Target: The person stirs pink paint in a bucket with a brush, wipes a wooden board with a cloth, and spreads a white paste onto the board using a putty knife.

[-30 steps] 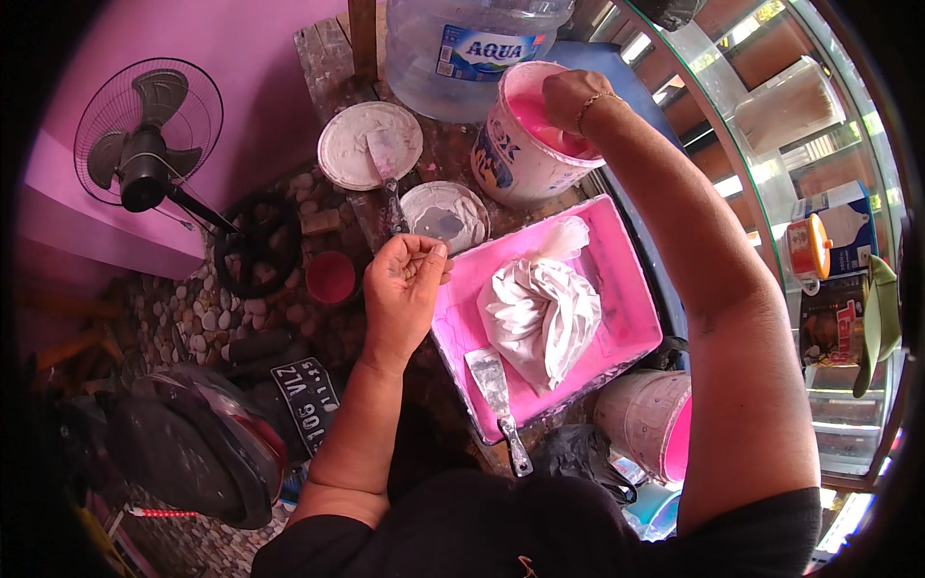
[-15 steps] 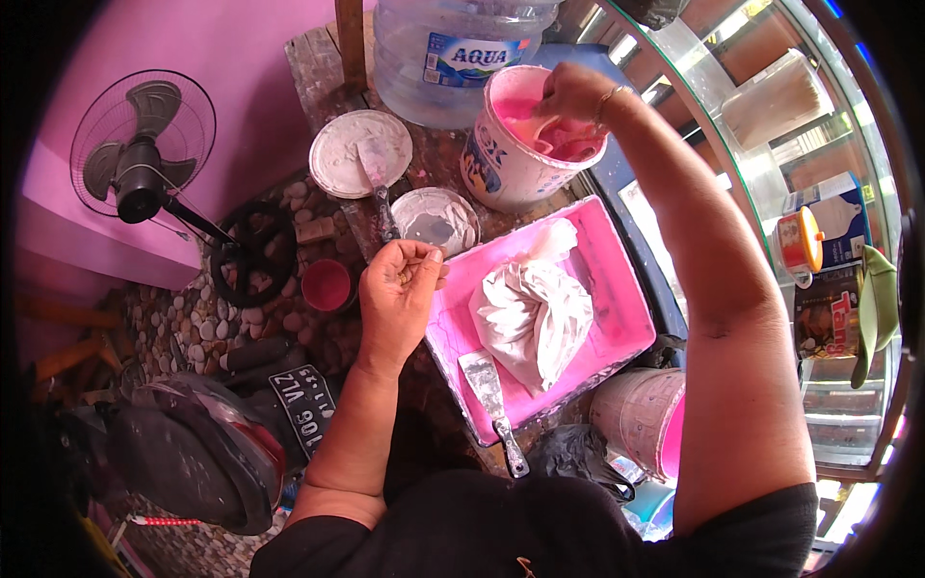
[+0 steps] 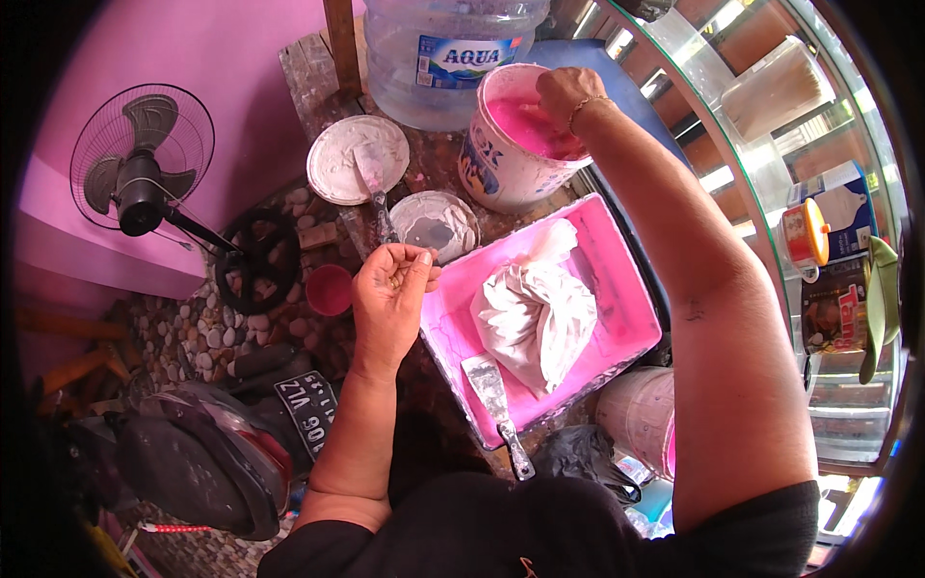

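My right hand (image 3: 568,96) is curled at the far rim of a white bucket (image 3: 515,178) with wet pink paint (image 3: 525,125) inside. Whatever its fingers grip is hidden from view. My left hand (image 3: 393,284) hovers by the left edge of a pink-coated tray (image 3: 617,332), fingers curled and thumb pressed over them; a small pale speck shows there, too small to name. A knotted white cloth bundle (image 3: 535,323) rests in the tray. Across the tray's near edge lies a paint-crusted putty knife (image 3: 489,390), its handle overhanging.
A large clear water jug (image 3: 453,67) stands behind the bucket. A second scraper (image 3: 374,178) rests on a white-smeared lid (image 3: 337,159), beside another lid (image 3: 434,223). Near me are a second bucket (image 3: 636,409) and a black plastic bag (image 3: 583,458). A glass cabinet (image 3: 732,125) borders the right.
My right hand has shifted slightly left at the bucket's rim; the pale pink shape hanging below it no longer shows. My left hand remains curled in nearly the same place.
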`<state>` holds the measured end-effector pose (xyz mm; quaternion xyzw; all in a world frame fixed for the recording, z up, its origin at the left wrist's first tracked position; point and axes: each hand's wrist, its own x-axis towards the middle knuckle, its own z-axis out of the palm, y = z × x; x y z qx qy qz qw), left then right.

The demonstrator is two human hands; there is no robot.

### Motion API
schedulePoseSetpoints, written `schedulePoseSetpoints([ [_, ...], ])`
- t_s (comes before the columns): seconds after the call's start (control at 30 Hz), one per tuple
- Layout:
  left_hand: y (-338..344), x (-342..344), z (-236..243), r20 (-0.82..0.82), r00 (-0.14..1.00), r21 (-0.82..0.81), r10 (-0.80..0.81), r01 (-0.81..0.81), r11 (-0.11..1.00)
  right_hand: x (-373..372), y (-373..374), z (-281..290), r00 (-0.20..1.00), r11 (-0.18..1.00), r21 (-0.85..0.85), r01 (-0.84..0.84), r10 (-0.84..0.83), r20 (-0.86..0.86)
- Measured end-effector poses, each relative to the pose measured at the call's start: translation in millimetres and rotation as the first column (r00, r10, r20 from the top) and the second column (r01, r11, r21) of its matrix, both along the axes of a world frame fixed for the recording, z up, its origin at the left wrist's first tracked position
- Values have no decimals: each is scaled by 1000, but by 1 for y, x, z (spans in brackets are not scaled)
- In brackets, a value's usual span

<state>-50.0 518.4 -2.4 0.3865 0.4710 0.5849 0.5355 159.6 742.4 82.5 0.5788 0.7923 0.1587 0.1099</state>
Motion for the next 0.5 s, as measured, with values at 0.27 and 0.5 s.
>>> schedulePoseSetpoints([
  [0.27,-1,-14,-6,-3,999,-14,35,-35,999,27,28,-43,992,986,-166,-17,-5,-128],
  [0.5,-1,-16,-12,5,999,-16,54,-54,998,-38,43,26,924,842,-409,352,-383,7],
])
